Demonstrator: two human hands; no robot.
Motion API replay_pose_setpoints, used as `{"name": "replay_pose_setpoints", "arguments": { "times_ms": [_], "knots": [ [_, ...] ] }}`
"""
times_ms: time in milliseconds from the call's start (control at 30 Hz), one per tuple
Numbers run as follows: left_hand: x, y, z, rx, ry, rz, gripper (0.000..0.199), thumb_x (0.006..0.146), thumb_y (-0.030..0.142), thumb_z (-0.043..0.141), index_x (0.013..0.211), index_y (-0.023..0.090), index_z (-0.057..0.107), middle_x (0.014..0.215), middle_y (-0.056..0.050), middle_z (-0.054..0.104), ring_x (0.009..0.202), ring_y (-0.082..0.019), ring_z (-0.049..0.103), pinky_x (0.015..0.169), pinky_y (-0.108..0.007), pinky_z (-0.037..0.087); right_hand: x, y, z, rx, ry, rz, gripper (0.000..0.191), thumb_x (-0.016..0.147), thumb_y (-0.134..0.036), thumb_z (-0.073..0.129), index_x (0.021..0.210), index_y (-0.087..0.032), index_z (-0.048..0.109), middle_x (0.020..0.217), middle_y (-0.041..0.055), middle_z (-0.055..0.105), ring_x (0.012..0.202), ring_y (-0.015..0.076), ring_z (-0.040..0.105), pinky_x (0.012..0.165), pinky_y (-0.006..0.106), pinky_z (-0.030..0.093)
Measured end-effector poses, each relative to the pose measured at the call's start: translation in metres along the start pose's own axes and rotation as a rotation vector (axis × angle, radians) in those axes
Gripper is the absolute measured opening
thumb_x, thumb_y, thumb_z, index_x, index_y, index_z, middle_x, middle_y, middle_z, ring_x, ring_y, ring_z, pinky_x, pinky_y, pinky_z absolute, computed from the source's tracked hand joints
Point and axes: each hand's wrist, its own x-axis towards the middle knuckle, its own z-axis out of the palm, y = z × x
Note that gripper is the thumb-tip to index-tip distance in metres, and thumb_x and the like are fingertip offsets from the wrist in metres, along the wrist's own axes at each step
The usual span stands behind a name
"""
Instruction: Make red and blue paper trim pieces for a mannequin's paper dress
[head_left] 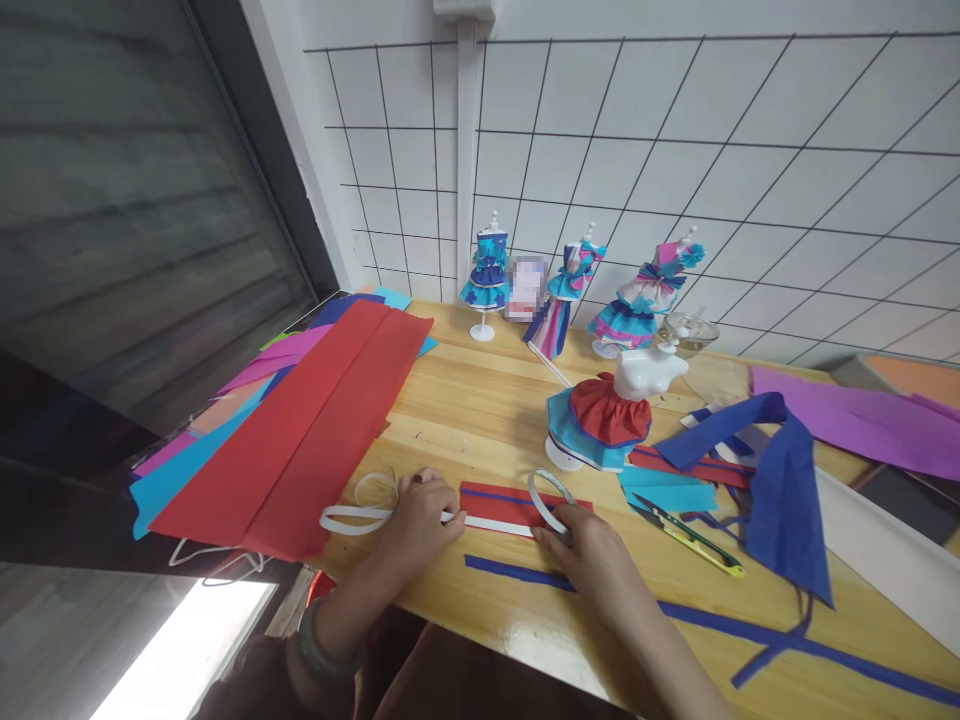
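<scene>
My left hand (429, 512) pinches a white tape (499, 524), whose loose end curls out to the left on the wood. The tape runs straight along the near edge of a red strip (491, 495) that bears a thin blue line. At the strip's right end my right hand (581, 540) has its fingers closed on the same tape, which loops up above them. A long blue strip (517, 571) lies just in front and passes under my right hand. Behind the red strip stands a small white mannequin (649, 373) in a red and light-blue skirt (611, 412).
Large red sheets (300, 430) lie over coloured ones at the left. Yellow-green scissors (694, 540), blue cloth (787, 500) and a white board (892, 560) are at the right. Three dressed mannequins, one in blue (489, 270), and a glass bowl (690, 333) stand near the tiled wall.
</scene>
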Motion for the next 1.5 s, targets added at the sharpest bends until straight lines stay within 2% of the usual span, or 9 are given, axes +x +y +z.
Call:
{"name": "replay_pose_setpoints", "arguments": {
  "times_ms": [300, 500, 667, 900, 1267, 1500],
  "knots": [
    [-0.001, -0.003, 0.0, -0.021, 0.006, 0.038, 0.017, 0.073, 0.014, 0.058, 0.058, 0.017, 0.049, 0.069, 0.001, 0.06, 0.091, -0.021, 0.051, 0.078, -0.036, 0.03, 0.0, 0.002, 0.001, -0.017, 0.004, -0.013, 0.019, 0.083, -0.034, 0.045, 0.072, -0.02, 0.053, 0.077, 0.0063, 0.061, 0.069, 0.0192, 0.054, 0.062, 0.028, 0.035],
    [-0.005, -0.01, 0.005, -0.023, 0.076, 0.085, 0.016, 0.074, 0.014, 0.059, 0.06, 0.017, 0.05, 0.069, 0.0, 0.058, 0.094, -0.021, 0.05, 0.082, -0.036, 0.031, 0.0, 0.003, 0.003, -0.024, 0.009, -0.028, 0.019, 0.083, -0.033, 0.046, 0.072, -0.02, 0.053, 0.077, 0.0062, 0.06, 0.07, 0.0194, 0.055, 0.062, 0.028, 0.035],
    [-0.007, -0.011, 0.006, -0.036, 0.089, 0.094, 0.015, 0.074, 0.014, 0.06, 0.062, 0.018, 0.052, 0.071, 0.0, 0.058, 0.093, -0.021, 0.049, 0.083, -0.037, 0.031, -0.001, 0.003, 0.003, -0.027, 0.018, -0.026, 0.019, 0.083, -0.033, 0.045, 0.071, -0.02, 0.052, 0.076, 0.0064, 0.059, 0.068, 0.0191, 0.054, 0.061, 0.028, 0.035],
    [-0.006, -0.011, 0.005, -0.04, 0.091, 0.097, 0.014, 0.072, 0.015, 0.06, 0.06, 0.018, 0.053, 0.069, 0.001, 0.058, 0.088, -0.019, 0.049, 0.085, -0.037, 0.032, -0.001, 0.002, 0.0, -0.018, 0.006, -0.029, 0.018, 0.082, -0.03, 0.044, 0.07, -0.019, 0.053, 0.074, 0.0066, 0.06, 0.067, 0.0183, 0.054, 0.061, 0.028, 0.036],
    [-0.005, -0.005, -0.001, -0.041, 0.05, 0.054, 0.015, 0.072, 0.015, 0.059, 0.06, 0.019, 0.053, 0.071, 0.0, 0.059, 0.091, -0.02, 0.049, 0.082, -0.036, 0.032, -0.001, -0.002, -0.003, -0.043, 0.012, -0.04, 0.015, 0.079, -0.022, 0.046, 0.066, -0.019, 0.054, 0.072, 0.0055, 0.059, 0.063, 0.016, 0.053, 0.059, 0.025, 0.035],
    [-0.006, -0.005, -0.002, -0.013, 0.025, 0.058, 0.015, 0.073, 0.015, 0.058, 0.059, 0.018, 0.052, 0.072, 0.0, 0.059, 0.091, -0.02, 0.049, 0.083, -0.036, 0.032, -0.001, 0.001, -0.001, -0.033, 0.014, -0.042, 0.017, 0.081, -0.026, 0.045, 0.07, -0.019, 0.056, 0.074, 0.0057, 0.061, 0.067, 0.0175, 0.055, 0.061, 0.026, 0.036]
  ]
}}
